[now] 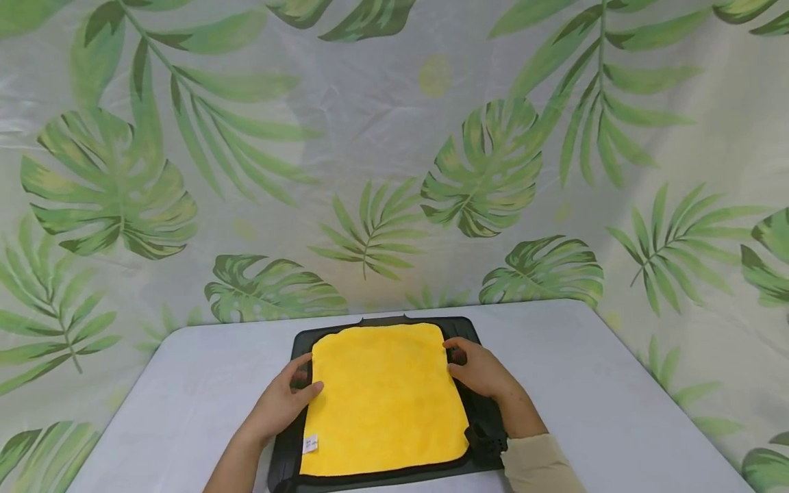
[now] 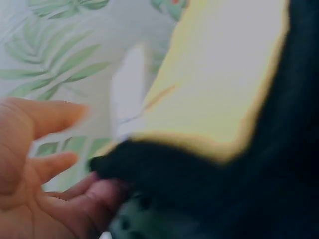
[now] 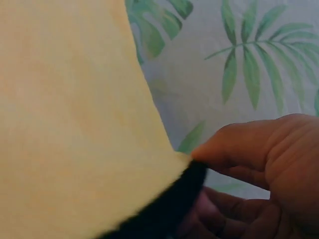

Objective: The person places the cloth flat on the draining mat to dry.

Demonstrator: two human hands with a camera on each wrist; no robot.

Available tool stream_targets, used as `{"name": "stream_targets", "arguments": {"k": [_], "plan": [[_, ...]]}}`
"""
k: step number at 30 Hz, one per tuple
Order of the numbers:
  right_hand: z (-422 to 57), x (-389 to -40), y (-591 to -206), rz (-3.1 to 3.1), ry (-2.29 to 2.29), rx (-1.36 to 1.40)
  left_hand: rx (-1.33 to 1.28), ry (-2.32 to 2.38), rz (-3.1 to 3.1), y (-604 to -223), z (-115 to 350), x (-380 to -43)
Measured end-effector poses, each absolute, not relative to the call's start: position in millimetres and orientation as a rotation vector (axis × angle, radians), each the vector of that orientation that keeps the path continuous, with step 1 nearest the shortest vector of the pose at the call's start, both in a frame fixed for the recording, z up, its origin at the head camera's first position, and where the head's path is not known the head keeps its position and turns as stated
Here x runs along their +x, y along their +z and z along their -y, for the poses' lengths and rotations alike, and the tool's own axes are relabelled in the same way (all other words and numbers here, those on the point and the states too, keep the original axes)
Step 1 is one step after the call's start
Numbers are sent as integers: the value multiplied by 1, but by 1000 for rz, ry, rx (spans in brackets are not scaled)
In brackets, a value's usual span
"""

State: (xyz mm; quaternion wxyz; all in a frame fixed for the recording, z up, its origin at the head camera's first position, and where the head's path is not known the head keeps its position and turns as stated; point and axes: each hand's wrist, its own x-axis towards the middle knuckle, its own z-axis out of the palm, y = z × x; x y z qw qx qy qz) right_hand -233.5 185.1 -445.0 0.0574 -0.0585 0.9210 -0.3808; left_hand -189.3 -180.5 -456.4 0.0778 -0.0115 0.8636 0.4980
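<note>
A yellow towel (image 1: pixel 382 397) with a dark edge and a small white label near its lower left corner spreads over a flat black tray-like base (image 1: pixel 285 448). At the towel's left edge, my left hand (image 1: pixel 285 404) has its thumb over the yellow side; in the left wrist view its lower fingers are at a dark corner of the towel (image 2: pixel 214 89), while other fingers stand away. At the right edge is my right hand (image 1: pixel 481 370). Its thumb and finger pinch the dark border of the towel (image 3: pixel 75 124) in the right wrist view.
The base lies on a white table (image 1: pixel 579 383), close to its front. Behind the table hangs a pale sheet (image 1: pixel 382 137) printed with green leaves. A black device (image 1: pixel 487 438) sits at my right wrist, over the towel's lower right edge.
</note>
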Motion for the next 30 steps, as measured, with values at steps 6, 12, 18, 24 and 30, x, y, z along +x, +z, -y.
{"name": "stream_targets", "arguments": {"k": [6, 12, 18, 24, 30], "plan": [[-175, -233, -456, -2849, -1118, -208, -59, 1565, -2554, -467, 166, -190], [-170, -232, -457, -2873, -1129, -268, 12, 1580, -2590, -471, 164, -190], [-175, -234, -451, -2898, -1059, -213, 93, 1463, -2688, -464, 167, -191], [-186, -229, -438, -2753, -1039, -166, 19, 1384, -2554, -447, 181, -185], [-197, -217, -425, -2433, -1066, -154, 176, 1341, -2218, -436, 199, -175]]}}
